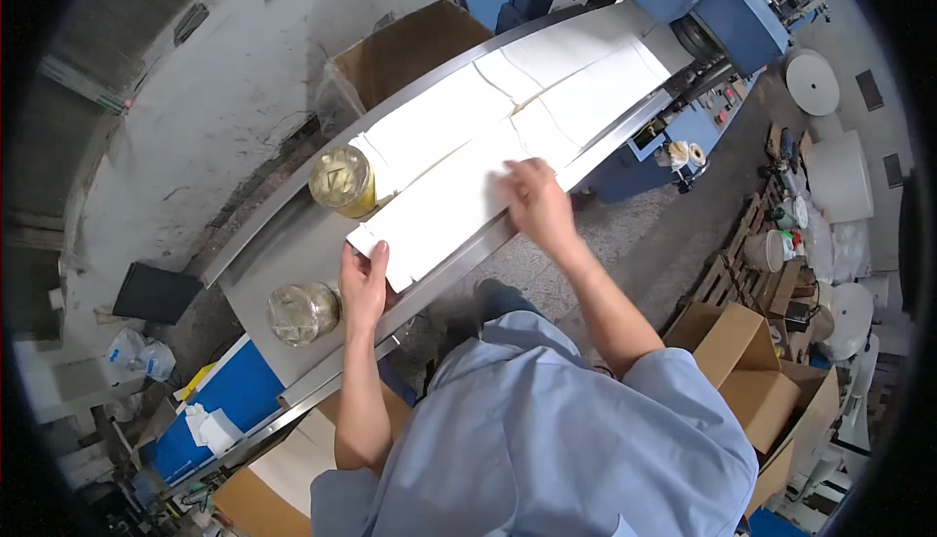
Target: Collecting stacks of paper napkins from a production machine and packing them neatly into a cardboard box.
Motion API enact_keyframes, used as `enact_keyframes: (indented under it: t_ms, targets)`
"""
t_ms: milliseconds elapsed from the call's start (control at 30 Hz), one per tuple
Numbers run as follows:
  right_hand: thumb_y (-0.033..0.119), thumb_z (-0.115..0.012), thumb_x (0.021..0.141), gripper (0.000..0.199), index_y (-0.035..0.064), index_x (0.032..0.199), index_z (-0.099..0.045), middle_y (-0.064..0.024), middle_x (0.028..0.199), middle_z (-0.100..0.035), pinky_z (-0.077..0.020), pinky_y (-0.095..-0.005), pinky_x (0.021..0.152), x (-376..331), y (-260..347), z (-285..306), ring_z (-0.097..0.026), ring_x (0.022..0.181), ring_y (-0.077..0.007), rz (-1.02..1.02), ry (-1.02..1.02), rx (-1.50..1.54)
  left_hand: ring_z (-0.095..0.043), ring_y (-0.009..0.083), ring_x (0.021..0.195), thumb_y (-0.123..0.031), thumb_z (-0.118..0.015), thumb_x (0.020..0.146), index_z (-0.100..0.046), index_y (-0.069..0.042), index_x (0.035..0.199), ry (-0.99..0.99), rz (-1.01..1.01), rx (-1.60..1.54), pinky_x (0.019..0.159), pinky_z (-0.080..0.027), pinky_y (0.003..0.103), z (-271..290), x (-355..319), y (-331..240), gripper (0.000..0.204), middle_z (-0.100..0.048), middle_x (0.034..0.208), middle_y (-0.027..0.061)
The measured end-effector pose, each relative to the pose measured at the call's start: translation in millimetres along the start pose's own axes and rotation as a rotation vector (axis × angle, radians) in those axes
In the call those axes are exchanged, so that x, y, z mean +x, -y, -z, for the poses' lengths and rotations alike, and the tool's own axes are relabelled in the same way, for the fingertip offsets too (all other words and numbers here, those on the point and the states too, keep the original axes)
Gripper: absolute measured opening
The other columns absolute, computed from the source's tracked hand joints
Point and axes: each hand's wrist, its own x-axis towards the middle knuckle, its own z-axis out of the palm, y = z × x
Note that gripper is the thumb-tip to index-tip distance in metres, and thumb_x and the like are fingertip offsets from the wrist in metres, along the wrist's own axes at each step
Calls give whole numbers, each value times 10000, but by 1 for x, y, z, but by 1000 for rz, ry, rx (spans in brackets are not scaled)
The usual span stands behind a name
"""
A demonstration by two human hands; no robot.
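Note:
Two long rows of white paper pieces (444,200), packed flat against each other, lie along a metal conveyor table (278,249). My left hand (363,291) grips the near end of the closer row, its thumb along the corner. Over the same row's outer edge is my right hand (540,207), fingers bent and smeared by motion; whether they hold paper I cannot tell. A round glass jar with yellowish contents (342,181) stands against the end of the far row. Another clear jar (304,313) sits on bare metal left of my left hand.
A blue machine (732,20) adjoins the table's far right end. Behind the table stands an open cardboard box (415,54). More cardboard boxes (766,395) are at my right, near a wooden pallet (724,249). At lower left is a blue surface (229,400) with white paper scraps.

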Motion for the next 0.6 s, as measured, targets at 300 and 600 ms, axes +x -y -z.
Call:
enact_keyframes:
  t_ms: [300, 600]
  targets:
    - [215, -695, 938, 253, 7, 1066, -763, -171, 908, -724, -558, -399, 732, 47, -66, 26, -706, 792, -320, -77, 109, -46, -625, 171, 1068, -200, -644, 1044, -417, 50, 1465, -17, -15, 54, 933, -502, 319, -10, -1, 2, 540, -658, 1228, 143]
    - [338, -676, 939, 312, 54, 1012, -783, -185, 795, -730, -565, -449, 726, 92, -43, 30, -721, 782, -363, -106, 420, -261, -603, 181, 1147, -173, -650, 1041, -499, 78, 1372, -118, -16, 42, 1022, -457, 327, -27, -1, 0, 442, -652, 1271, 151]
